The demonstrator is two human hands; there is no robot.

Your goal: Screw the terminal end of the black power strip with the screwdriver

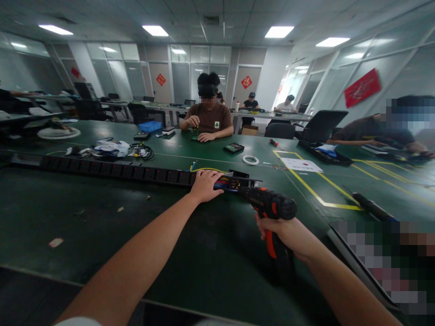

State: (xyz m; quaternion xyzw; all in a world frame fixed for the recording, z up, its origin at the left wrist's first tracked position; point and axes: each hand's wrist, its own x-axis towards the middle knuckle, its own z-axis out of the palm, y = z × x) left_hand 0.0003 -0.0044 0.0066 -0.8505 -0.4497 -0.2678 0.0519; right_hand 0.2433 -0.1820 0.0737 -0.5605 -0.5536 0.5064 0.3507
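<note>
A long black power strip [136, 173] with a row of sockets lies across the green table. Its right end is open, showing coloured wires [221, 184] and a small circuit board [235, 184]. My left hand [205, 185] is wrapped over the strip near that end, beside the wires. In my right hand [283, 230] is a black and orange cordless drill [270, 202], gripped by its handle. The drill's nose points left at the strip's open end; whether its bit touches there I cannot tell. A yellow wire [209, 170] arcs behind the strip.
Behind the strip are a white tape ring [250, 160], a black device [234, 148], a screwdriver [276, 143], coiled cables [144, 151] and a blue basket [150, 126]. Yellow tape [311, 192] marks the right side. A person [210, 117] works opposite; another bends over at right.
</note>
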